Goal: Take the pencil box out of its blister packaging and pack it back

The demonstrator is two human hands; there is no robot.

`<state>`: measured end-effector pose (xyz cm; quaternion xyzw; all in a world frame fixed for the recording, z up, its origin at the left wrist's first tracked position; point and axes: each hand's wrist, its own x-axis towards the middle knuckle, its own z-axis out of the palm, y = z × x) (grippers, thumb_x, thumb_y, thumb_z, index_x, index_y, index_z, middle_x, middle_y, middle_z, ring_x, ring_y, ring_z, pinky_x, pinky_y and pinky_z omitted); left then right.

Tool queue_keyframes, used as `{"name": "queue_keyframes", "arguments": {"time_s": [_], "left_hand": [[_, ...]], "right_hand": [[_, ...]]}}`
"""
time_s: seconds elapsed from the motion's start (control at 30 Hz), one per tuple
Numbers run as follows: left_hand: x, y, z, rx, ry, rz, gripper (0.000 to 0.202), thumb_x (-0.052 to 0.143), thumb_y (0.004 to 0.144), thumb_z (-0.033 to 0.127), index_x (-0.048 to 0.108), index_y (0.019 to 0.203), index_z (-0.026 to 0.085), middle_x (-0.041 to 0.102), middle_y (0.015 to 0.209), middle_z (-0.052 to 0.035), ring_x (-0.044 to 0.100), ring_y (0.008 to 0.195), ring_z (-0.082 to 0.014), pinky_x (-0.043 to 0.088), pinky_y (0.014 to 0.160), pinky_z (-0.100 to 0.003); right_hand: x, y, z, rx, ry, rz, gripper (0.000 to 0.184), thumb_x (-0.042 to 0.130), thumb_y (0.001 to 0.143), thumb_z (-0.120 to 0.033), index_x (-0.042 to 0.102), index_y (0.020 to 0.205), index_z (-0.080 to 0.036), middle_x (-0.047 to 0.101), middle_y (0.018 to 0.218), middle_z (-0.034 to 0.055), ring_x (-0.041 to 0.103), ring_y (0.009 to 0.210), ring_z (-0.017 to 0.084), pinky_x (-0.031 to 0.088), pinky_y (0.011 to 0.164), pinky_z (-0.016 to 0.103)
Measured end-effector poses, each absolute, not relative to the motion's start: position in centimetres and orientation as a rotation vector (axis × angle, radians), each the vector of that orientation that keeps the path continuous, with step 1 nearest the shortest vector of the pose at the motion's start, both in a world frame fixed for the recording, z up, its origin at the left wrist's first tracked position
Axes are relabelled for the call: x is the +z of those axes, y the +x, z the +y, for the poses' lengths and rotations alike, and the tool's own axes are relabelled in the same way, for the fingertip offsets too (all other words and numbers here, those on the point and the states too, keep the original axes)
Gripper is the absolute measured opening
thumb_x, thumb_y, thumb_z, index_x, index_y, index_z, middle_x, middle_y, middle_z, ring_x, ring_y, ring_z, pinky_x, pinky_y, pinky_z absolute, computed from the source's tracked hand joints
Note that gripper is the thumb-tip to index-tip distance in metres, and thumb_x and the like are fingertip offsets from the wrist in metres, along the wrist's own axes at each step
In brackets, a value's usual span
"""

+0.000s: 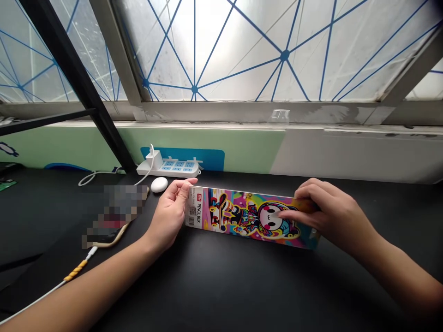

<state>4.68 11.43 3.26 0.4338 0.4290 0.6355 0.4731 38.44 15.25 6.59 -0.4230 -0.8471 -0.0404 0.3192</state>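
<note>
A colourful pencil box (238,216) with a cartoon figure and a white "PENCIL BOX" label lies flat on the black table (221,286). My left hand (171,213) grips its left end, thumb on top and fingers curled round the edge. At the other end my right hand (323,213) rests over the box, fingers laid across the lid and the index finger stretched toward the cartoon face. Both hands hold the box between them.
A white power strip (173,168) with a plugged-in charger sits against the green wall at the back. A white oval earbud case (159,185) lies in front of it. A phone on a cable (114,216), blurred out, lies to the left. A black frame post (79,83) slants at upper left.
</note>
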Motion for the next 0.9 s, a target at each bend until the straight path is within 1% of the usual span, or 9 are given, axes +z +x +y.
{"name": "queue_keyframes", "arguments": {"time_s": [0.1, 0.2, 0.27, 0.4, 0.5, 0.6, 0.67, 0.77, 0.9], "left_hand": [[3.1, 4.5, 11.7, 1.569, 1.051, 1.034, 0.029, 0.07, 0.092, 0.051, 0.066, 0.099, 0.024, 0.072, 0.11, -0.0033, 0.069, 0.081, -0.0162, 0.056, 0.07, -0.027], [3.3, 4.4, 11.8, 1.617, 1.025, 1.007, 0.029, 0.073, 0.09, 0.051, 0.065, 0.096, 0.023, 0.067, 0.13, -0.0033, 0.07, 0.091, -0.0166, 0.058, 0.075, -0.027], [3.8, 4.4, 11.6, 1.664, 1.017, 0.99, 0.031, 0.075, 0.088, 0.05, 0.065, 0.093, 0.022, 0.064, 0.135, -0.0034, 0.069, 0.1, -0.018, 0.059, 0.08, -0.027], [4.6, 4.5, 11.0, 1.723, 1.034, 0.965, 0.037, 0.07, 0.092, 0.051, 0.058, 0.076, 0.019, 0.065, 0.128, -0.0044, 0.068, 0.106, -0.02, 0.058, 0.083, -0.027], [4.9, 4.1, 10.9, 1.667, 1.151, 0.976, 0.039, 0.061, 0.097, 0.051, 0.057, 0.074, 0.02, 0.066, 0.121, -0.0055, 0.069, 0.1, -0.0219, 0.058, 0.083, -0.032], [5.2, 3.2, 11.0, 1.497, 1.323, 1.053, 0.029, 0.06, 0.097, 0.05, 0.064, 0.087, 0.024, 0.065, 0.129, -0.0067, 0.064, 0.118, -0.0275, 0.054, 0.095, -0.038], [5.3, 2.6, 11.2, 1.319, 1.476, 1.144, 0.023, 0.067, 0.093, 0.049, 0.068, 0.102, 0.028, 0.058, 0.144, -0.0063, 0.05, 0.138, -0.0305, 0.046, 0.109, -0.041], [5.4, 2.0, 11.3, 1.007, 1.756, 1.316, 0.044, 0.077, 0.085, 0.048, 0.066, 0.126, 0.034, 0.046, 0.158, -0.0056, 0.038, 0.148, -0.0345, 0.035, 0.119, -0.047], [5.2, 1.8, 11.4, 0.664, 2.064, 1.405, 0.079, 0.09, 0.066, 0.051, 0.062, 0.138, 0.032, 0.054, 0.15, -0.0112, 0.045, 0.141, -0.0417, 0.035, 0.117, -0.056]], "right_hand": [[6.4, 38.4, 15.0, -0.151, -1.077, -2.237, 0.039, 0.072, 0.082, -0.064, 0.058, 0.079, -0.027, 0.066, 0.086, 0.0073, 0.061, 0.071, 0.024, 0.049, 0.065, 0.038], [6.3, 38.1, 14.5, -0.229, -0.994, -2.234, 0.033, 0.074, 0.085, -0.055, 0.058, 0.082, -0.027, 0.067, 0.092, 0.0069, 0.063, 0.068, 0.021, 0.051, 0.064, 0.036], [6.2, 37.9, 14.0, -0.285, -0.944, -2.23, 0.029, 0.075, 0.087, -0.049, 0.058, 0.084, -0.026, 0.068, 0.097, 0.0069, 0.064, 0.068, 0.019, 0.052, 0.064, 0.034], [6.6, 37.5, 13.1, -0.355, -0.916, -2.249, 0.022, 0.07, 0.092, -0.041, 0.057, 0.081, -0.026, 0.07, 0.102, 0.0067, 0.066, 0.069, 0.019, 0.052, 0.064, 0.034], [6.9, 37.0, 12.7, -0.386, -0.888, -2.332, 0.023, 0.065, 0.095, -0.038, 0.055, 0.077, -0.026, 0.073, 0.1, 0.0069, 0.067, 0.071, 0.02, 0.05, 0.062, 0.033], [6.8, 36.3, 12.2, -0.415, -0.796, -2.462, 0.02, 0.055, 0.1, -0.033, 0.058, 0.081, -0.025, 0.074, 0.109, 0.0086, 0.069, 0.072, 0.019, 0.049, 0.06, 0.031], [6.2, 35.6, 11.8, -0.482, -0.708, -2.53, 0.022, 0.049, 0.101, -0.027, 0.06, 0.083, -0.024, 0.074, 0.112, 0.01, 0.071, 0.077, 0.02, 0.049, 0.06, 0.03], [5.0, 34.2, 11.1, -0.642, -0.602, -2.591, 0.028, 0.046, 0.101, -0.017, 0.062, 0.079, -0.021, 0.075, 0.109, 0.0118, 0.068, 0.07, 0.018, 0.046, 0.057, 0.031], [3.7, 32.8, 10.3, -0.747, -0.544, -2.634, 0.023, 0.05, 0.095, -0.011, 0.065, 0.081, -0.02, 0.075, 0.109, 0.0106, 0.06, 0.059, 0.016, 0.042, 0.052, 0.033]]}}
